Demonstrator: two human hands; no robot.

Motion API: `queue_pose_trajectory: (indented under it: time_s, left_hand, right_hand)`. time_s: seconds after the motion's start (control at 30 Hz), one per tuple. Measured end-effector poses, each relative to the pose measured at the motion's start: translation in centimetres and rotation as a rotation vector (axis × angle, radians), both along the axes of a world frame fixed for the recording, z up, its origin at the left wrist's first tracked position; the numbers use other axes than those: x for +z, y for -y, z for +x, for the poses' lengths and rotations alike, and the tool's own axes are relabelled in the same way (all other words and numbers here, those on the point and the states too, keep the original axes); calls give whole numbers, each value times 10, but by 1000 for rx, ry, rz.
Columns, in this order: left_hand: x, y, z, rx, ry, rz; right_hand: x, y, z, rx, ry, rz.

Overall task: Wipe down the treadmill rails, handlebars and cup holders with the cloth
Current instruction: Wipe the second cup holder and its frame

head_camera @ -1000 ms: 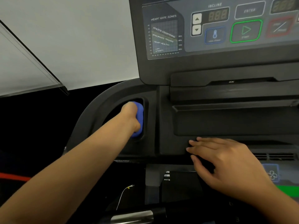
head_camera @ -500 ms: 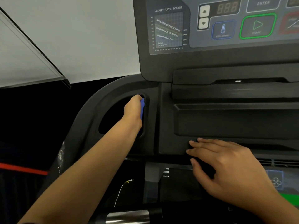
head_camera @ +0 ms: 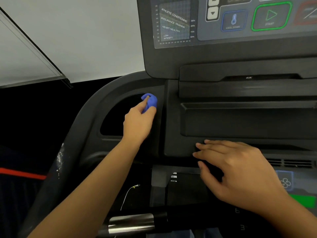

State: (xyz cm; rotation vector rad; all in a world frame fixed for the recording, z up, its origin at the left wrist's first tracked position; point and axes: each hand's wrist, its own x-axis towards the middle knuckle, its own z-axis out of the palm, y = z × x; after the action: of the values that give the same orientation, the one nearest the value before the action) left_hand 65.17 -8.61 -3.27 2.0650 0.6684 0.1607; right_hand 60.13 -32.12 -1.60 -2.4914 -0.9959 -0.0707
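My left hand [head_camera: 139, 122] reached into the cup holder [head_camera: 115, 120] at the left side of the treadmill console [head_camera: 223, 55]. Its fingers were curled around the blue cloth [head_camera: 151, 101] and pinched it into a small ball. The cloth was pressed against the upper right corner of the cup holder opening, just beside the vertical edge of the middle panel. My right hand [head_camera: 240, 170] was open, with the fingers straight and close together. It lay flat on the lower edge of the dark panel under the tray, well apart from the cloth. To the right of this hand were the vent slots [head_camera: 291, 163] and a fan button [head_camera: 285, 182]. At the upper edge of the console the green start button [head_camera: 271, 16] was visible. Below my arms there was a shiny metal handlebar [head_camera: 132, 222], and a thin white cable [head_camera: 127, 194] hung near it.
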Motion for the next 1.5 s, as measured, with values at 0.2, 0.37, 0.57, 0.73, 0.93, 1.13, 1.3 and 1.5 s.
queue_pose_trajectory:
  time_s: [0.2, 0.37, 0.57, 0.73, 0.93, 1.13, 1.3, 1.5]
  left_hand:
    - [-2, -24, -52, -495, 116, 401]
    - [10, -67, -69, -1081, 173, 895]
    - [7, -124, -113, -1100, 49, 1142]
    - [3, -144, -131, -858, -71, 1183]
    - [-2, -144, -108, -683, 12, 1273]
    - [-1, -168, -20, -525, 73, 895]
    - [13, -151, 5, -1139, 52, 893]
    - [7, -136, 35, -1436, -137, 1192]
  right_hand:
    - [-2, 1, 0, 8, -11, 0]
    - [-2, 3, 0, 25, 1, 11]
    - [-1, 4, 1, 52, 13, 8]
    - [-1, 4, 1, 56, 11, 24]
    - [-1, 3, 1, 64, 16, 28]
    - [0, 4, 1, 78, -6, 12]
    - [0, 4, 1, 81, -23, 14]
    - [1, 5, 2, 85, -35, -20]
